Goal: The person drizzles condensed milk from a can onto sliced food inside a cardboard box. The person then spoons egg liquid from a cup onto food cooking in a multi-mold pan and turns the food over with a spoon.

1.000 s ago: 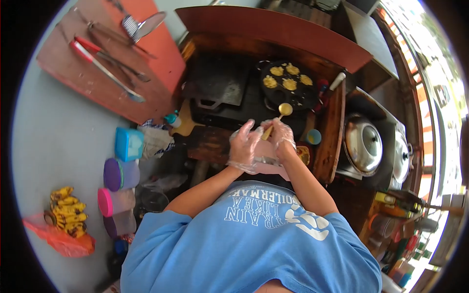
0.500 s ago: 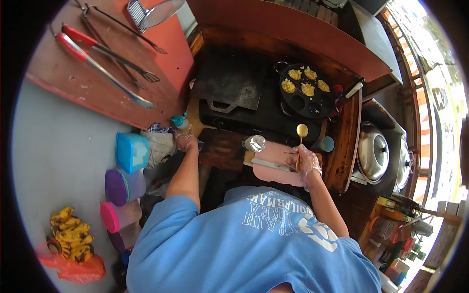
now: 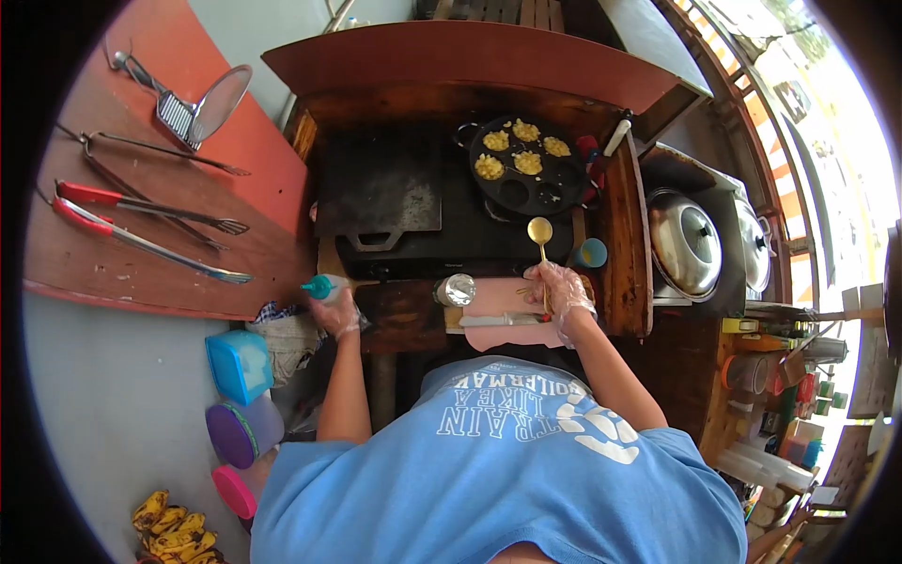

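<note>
My gloved left hand [image 3: 336, 313] is wrapped round a small squeeze bottle [image 3: 322, 288] with a teal cap, at the stove's left front corner. In my gloved right hand [image 3: 561, 288] is a gold spoon [image 3: 540, 231], its bowl pointing up toward the stove. Beneath that hand lies a pink cutting board [image 3: 493, 299] with a white-handled knife [image 3: 503, 320] across it. A foil-topped container [image 3: 457, 290] stands at the board's left. Beyond the spoon, a round black pan [image 3: 517, 193] with several hollows holds yellow lumpy portions [image 3: 527, 164]; some hollows have no portion in them.
A flat black griddle [image 3: 381, 188] sits left of the pan. The blue cup [image 3: 591, 252] is right of the spoon. Large lidded pots [image 3: 682, 244] stand beyond the wooden partition [image 3: 628, 244]. Red-handled tongs [image 3: 141, 230] hang at left above plastic tubs [image 3: 240, 367] and bananas [image 3: 177, 531].
My left hand has closed round the teal-capped bottle, which it was reaching beside before. The view has shifted and turned. My right hand still holds the spoon over the board.
</note>
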A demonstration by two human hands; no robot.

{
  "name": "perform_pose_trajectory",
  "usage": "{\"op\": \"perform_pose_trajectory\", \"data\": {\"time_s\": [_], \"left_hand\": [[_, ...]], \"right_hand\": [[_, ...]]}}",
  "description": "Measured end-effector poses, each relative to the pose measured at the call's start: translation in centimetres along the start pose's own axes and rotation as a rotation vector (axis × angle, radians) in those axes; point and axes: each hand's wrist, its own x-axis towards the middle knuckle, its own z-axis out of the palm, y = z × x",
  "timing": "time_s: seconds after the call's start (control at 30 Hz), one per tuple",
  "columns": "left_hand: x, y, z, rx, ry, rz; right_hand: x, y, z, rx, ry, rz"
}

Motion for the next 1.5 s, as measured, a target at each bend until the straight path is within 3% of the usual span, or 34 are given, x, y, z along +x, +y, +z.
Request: {"op": "perform_pose_trajectory", "data": {"time_s": [0.07,0.1,0.13,0.2,0.23,0.3,0.4,0.47,0.5,0.53,0.63,0.73,0.77,0.8,0.87,1.03,1.1,1.23,1.43,1.5], "left_hand": [[-2.3,4.1,-1.9,-0.38,-0.236,0.241],[-3.1,5.7,-2.4,-0.502,-0.41,0.224],[-3.6,8.3,-3.2,-0.496,-0.412,0.223],[-3.7,15.4,-4.3,-0.466,-0.769,0.411],[-3.4,19.4,-4.9,-0.46,-0.769,0.412],[-2.5,26.8,-5.0,-0.059,-1.135,0.655],[-1.4,32.4,-1.6,0.075,-1.315,0.845],[-1.8,37.5,-0.1,0.236,-1.502,0.87],[-1.8,38.8,1.2,0.317,-1.559,0.884],[-2.2,40.3,1.9,0.347,-1.602,0.88],[-3.2,42.5,4.6,0.448,-1.631,0.981],[-4.2,44.5,6.4,0.476,-1.67,1.014],[-4.6,45.2,6.9,0.544,-1.676,1.023],[-5.0,45.7,7.4,0.611,-1.68,1.031],[-6.0,46.5,8.6,0.663,-1.661,1.051],[-6.6,46.7,10.8,0.694,-1.733,0.98],[-6.5,46.5,11.3,0.662,-1.748,0.971],[-6.5,46.5,11.7,0.627,-1.772,0.925],[-6.5,45.1,12.7,0.602,-1.723,1.014],[-6.8,44.0,12.9,0.554,-1.679,0.998]], "right_hand": [[0.2,-1.3,-0.7,-0.034,-0.005,-0.037],[0.2,-2.0,-1.1,-0.072,-0.022,-0.051],[0.2,-2.7,-1.4,-0.11,-0.042,-0.062],[-0.2,-4.5,-1.5,-0.201,-0.061,-0.089],[0.1,-5.1,-1.9,-0.227,-0.088,-0.062],[0.5,-6.5,-2.4,-0.246,-0.116,-0.04],[1.1,-8.2,-2.9,-0.411,-0.178,-0.084],[2.1,-9.0,-3.5,-0.709,-0.2,-0.249],[1.5,-10.3,-3.0,-0.633,-0.139,-0.092],[2.1,-10.5,-3.3,-0.622,-0.128,-0.095],[3.7,-11.4,-4.8,-1.018,-0.287,-0.367],[5.1,-11.8,-6.0,-0.984,-0.305,-0.383],[5.4,-11.8,-6.5,-1.05,-0.314,-0.494],[5.1,-12.1,-6.5,-1.043,-0.3,-0.489],[4.5,-13.3,-6.4,-0.682,-0.203,-0.092],[5.4,-13.3,-7.0,-0.666,-0.216,-0.113],[5.3,-13.6,-6.8,-0.589,-0.148,-0.021],[7.1,-12.7,-7.9,-0.804,-0.238,-0.249],[8.3,-12.8,-8.0,-0.629,-0.173,0.041],[9.6,-11.8,-8.5,-0.881,-0.27,-0.274]]}}
